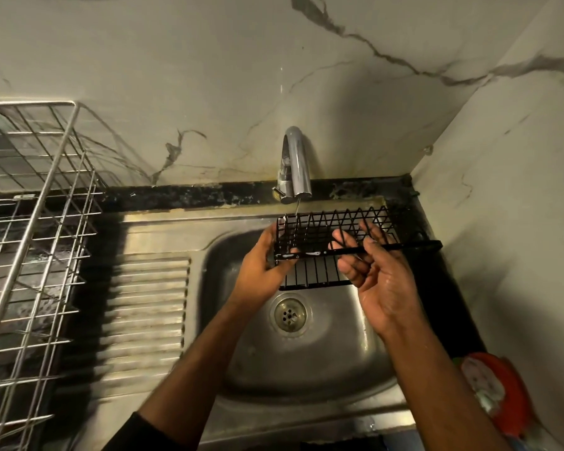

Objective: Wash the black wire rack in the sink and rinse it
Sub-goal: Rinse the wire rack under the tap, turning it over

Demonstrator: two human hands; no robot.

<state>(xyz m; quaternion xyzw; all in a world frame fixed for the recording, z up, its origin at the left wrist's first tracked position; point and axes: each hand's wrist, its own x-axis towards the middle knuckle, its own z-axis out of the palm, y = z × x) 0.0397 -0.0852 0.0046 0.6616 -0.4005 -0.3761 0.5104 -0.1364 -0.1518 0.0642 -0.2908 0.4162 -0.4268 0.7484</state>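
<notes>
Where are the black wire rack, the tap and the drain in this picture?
black wire rack [310, 275]: head view, on its lower grid bars.
tap [298, 164]: head view, on its curved spout.
drain [289, 315]: head view, on its strainer.

Bare forearms — dark sleeve [137, 428] on left arm.
</notes>
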